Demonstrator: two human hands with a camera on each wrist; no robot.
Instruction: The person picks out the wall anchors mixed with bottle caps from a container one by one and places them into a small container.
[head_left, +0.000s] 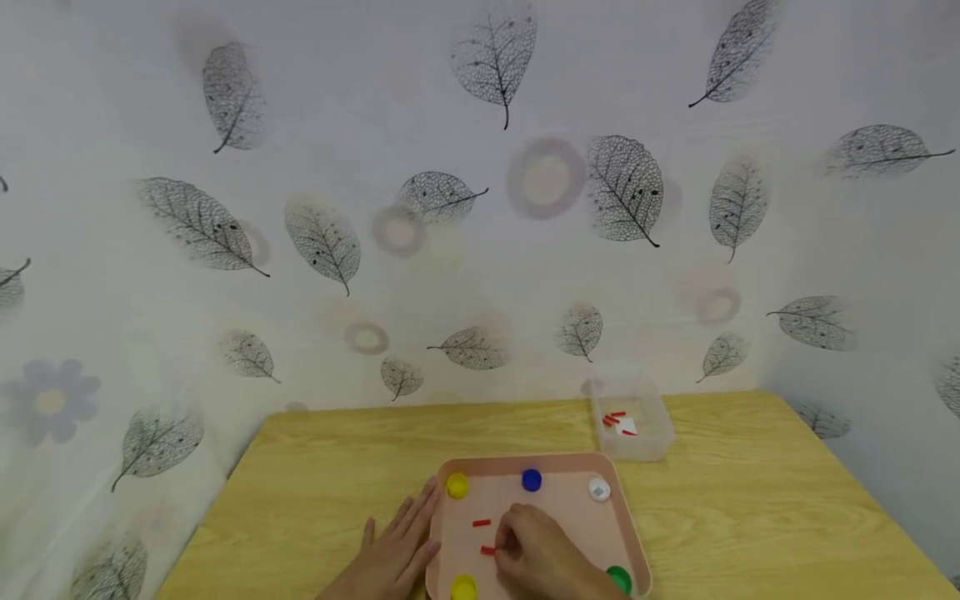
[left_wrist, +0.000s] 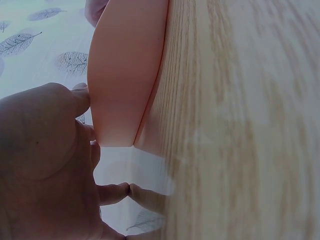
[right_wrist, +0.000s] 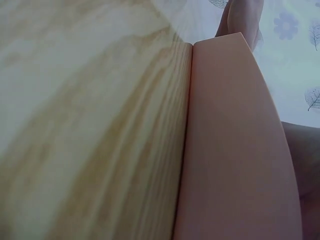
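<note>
A pink tray [head_left: 525, 460] lies on the wooden table, its outer wall filling much of both wrist views. My left hand [head_left: 397, 546] rests along the tray's left side with fingers stretched out, the thumb and fingertips at the rim. Over the tray, my right hand [head_left: 536, 542] has its thumb and forefinger pinched at the end of a short red stick [head_left: 487, 551]; its other fingers curl in. A second red stick [head_left: 482, 523] lies just beyond on the tray floor. In the right wrist view the tray wall [right_wrist: 230, 140] hides most of that hand.
Around the tray's inside edge sit round caps: yellow [head_left: 457, 485], another yellow cap [head_left: 463, 587], blue [head_left: 532, 479], white [head_left: 598, 489] and green [head_left: 619, 578]. Behind it stands a clear plastic box [head_left: 654, 446] with several red sticks and a white piece. A leaf-patterned wall [head_left: 480, 275] backs the table.
</note>
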